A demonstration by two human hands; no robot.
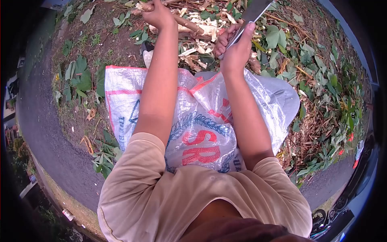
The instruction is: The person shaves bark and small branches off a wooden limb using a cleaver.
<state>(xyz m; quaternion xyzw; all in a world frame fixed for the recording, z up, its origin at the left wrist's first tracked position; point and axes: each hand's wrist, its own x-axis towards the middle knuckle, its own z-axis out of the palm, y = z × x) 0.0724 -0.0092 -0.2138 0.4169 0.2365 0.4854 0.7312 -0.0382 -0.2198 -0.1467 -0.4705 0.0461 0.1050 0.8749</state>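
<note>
My left hand (158, 17), at the upper left of the head view, is closed around a brown stick (188, 25). The stick slants down to the right, its near end over a pale, chipped log (207, 32). To the right, my right hand (236, 46) grips a machete (256, 10), whose broad metal blade points up and right, partly cut off by the frame's top edge. Its handle is mostly hidden by my fingers and thumb. Pale wood chips (197, 48) lie below the log. A white woven plastic sack (201, 121) with red and blue print covers my lap.
Green leaves (276, 38) and cut twigs litter the soil on the right. More leaves (82, 78) lie on the left, beside grey pavement (52, 113). Brown wood scraps (318, 125) are heaped right of my knee. A bicycle or motorbike wheel (319, 217) shows at lower right.
</note>
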